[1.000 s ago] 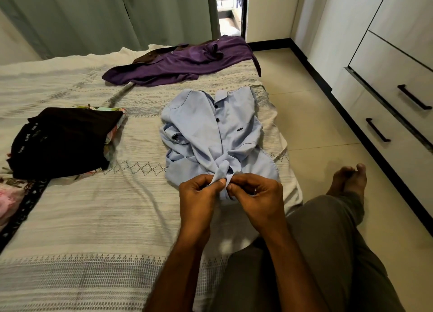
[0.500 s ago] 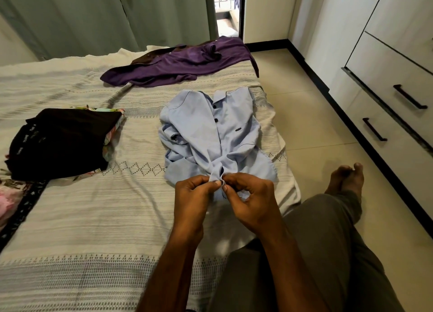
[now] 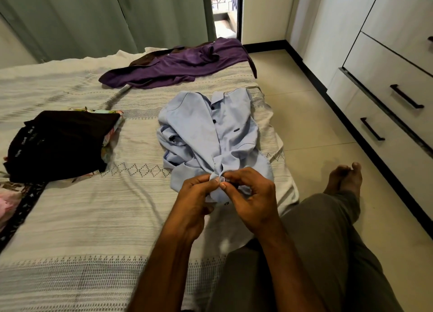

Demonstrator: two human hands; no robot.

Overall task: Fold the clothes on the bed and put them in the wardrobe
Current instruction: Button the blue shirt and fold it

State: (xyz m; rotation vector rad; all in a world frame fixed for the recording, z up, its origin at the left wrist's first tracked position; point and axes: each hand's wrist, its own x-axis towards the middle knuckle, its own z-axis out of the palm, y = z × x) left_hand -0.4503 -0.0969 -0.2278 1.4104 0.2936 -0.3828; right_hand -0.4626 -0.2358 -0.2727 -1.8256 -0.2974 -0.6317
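I have both hands, left hand (image 3: 195,194) and right hand (image 3: 251,199), pinching the lower placket of the pale blue cotton button-up shirt (image 3: 210,133) lying near the right edge of the striped bed (image 3: 82,218), seemingly fastening a button so the front stays flat for folding.

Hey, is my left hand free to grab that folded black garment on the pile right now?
Probably not yet. The left hand pinches the light blue button-up shirt together with the right hand. Nothing on the striped bedspread blocks the way to the folded black garment.
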